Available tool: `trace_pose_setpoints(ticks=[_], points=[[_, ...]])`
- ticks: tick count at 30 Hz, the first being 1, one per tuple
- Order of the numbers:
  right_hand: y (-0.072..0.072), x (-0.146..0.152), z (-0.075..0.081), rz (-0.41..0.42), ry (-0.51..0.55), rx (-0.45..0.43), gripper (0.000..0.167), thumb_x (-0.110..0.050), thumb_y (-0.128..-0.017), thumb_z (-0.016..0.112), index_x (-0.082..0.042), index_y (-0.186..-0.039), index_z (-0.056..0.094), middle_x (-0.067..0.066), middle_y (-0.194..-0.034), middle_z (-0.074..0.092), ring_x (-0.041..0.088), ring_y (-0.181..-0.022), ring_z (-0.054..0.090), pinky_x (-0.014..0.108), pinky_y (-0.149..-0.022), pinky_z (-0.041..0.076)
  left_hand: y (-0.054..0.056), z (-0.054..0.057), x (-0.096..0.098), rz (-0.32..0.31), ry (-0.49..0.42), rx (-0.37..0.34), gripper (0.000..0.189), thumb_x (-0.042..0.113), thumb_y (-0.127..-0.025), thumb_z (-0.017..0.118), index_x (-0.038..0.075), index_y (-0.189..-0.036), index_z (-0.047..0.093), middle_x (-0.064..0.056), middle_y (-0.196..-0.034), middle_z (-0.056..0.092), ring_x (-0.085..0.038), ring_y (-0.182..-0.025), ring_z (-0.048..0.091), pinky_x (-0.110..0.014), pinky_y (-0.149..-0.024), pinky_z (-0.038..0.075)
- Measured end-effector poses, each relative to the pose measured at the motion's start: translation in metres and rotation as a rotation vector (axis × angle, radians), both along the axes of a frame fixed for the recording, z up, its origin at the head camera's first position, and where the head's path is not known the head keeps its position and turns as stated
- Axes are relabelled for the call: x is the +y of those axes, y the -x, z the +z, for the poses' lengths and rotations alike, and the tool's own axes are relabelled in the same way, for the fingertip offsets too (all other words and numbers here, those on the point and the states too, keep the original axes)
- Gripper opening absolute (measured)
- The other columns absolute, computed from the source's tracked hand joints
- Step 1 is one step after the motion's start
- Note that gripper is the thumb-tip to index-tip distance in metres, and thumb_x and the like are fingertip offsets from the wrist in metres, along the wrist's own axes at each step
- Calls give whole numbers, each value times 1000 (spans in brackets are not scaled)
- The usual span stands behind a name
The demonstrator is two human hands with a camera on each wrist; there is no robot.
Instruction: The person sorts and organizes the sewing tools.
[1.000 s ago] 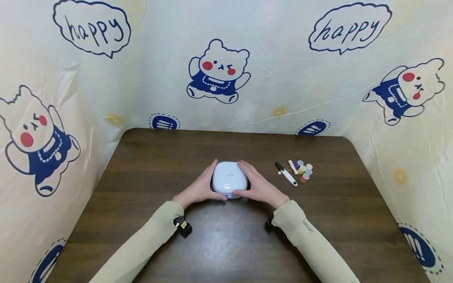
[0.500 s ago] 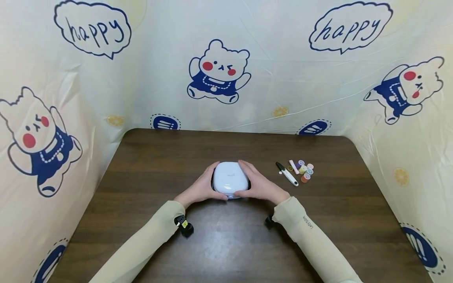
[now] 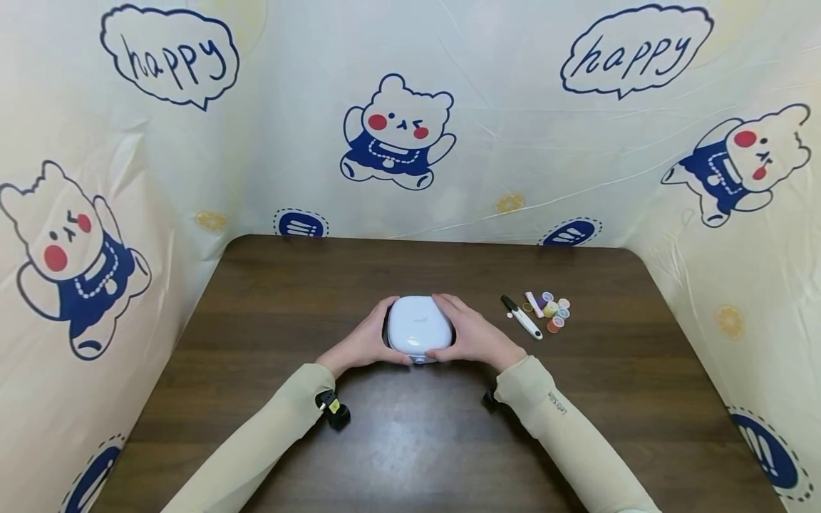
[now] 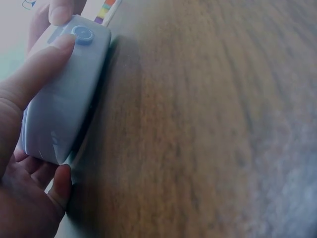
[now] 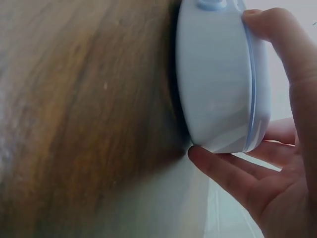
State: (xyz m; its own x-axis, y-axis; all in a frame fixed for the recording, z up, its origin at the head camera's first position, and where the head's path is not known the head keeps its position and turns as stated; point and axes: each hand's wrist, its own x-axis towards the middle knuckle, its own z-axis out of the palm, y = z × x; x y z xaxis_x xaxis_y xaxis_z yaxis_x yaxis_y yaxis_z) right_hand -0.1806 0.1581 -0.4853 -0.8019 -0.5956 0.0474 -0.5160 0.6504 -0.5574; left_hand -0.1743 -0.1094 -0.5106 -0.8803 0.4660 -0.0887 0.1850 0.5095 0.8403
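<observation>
A pale blue-white rounded case (image 3: 420, 324) with a glossy top is at the middle of the table. My left hand (image 3: 364, 340) holds its left side, thumb along the front and fingers round the side. The right hand (image 3: 473, 338) grips the opposite side, its thumb near the front upper edge. A small round ridged button (image 4: 82, 34) shows on the case's front in the left wrist view. In the right wrist view a seam runs round the case (image 5: 215, 74) near its top, and the fingertips (image 5: 200, 156) curl at its lower edge.
On the brown wooden table (image 3: 410, 434), right of the case, lie a black-and-white pen-shaped tool (image 3: 522, 318), a pink-white stick (image 3: 534, 304) and several small coloured spools (image 3: 553, 308). A cloth with printed bears (image 3: 398, 135) hangs around the table's back and sides.
</observation>
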Motion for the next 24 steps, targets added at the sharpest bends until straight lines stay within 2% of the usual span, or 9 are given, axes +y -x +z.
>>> trace_pose_setpoints(ticks=[7, 24], points=[[0, 0, -2, 7, 11, 63, 109, -52, -76, 89, 3, -157, 39, 21, -157, 44, 36, -134, 54, 51, -107, 49, 1, -2, -1, -12, -11, 10, 125, 33, -70, 99, 6, -162, 18, -20, -161, 31, -34, -144, 39, -53, -118, 33], [2, 4, -4, -14, 12, 51, 107, -57, -76, 88, -3, -157, 42, 16, -157, 46, 32, -136, 53, 48, -109, 48, 4, -5, -1, -9, 12, 10, 126, 36, -69, 99, 7, -162, 19, -20, -162, 30, -35, -146, 37, -53, -119, 32]])
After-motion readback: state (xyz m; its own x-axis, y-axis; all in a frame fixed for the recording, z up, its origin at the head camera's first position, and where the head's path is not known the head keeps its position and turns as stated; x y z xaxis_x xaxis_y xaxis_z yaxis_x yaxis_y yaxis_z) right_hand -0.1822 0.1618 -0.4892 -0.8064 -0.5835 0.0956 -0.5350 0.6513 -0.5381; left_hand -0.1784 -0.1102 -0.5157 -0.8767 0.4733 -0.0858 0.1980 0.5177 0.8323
